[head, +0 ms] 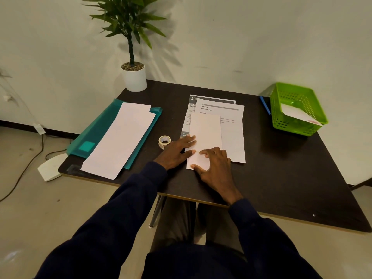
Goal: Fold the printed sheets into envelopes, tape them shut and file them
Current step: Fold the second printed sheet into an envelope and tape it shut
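A narrow folded white sheet lies lengthwise on top of two printed sheets in the middle of the dark table. My left hand rests flat on the folded sheet's left edge, fingers spread. My right hand presses down on its near end, where a small part is turned up. A roll of pale tape stands just left of my left hand. Another folded white sheet lies on a teal folder at the left.
A green plastic basket at the far right corner holds a white envelope-like paper. A blue pen lies beside it. A potted plant stands at the far left corner. Cables run across the floor at left.
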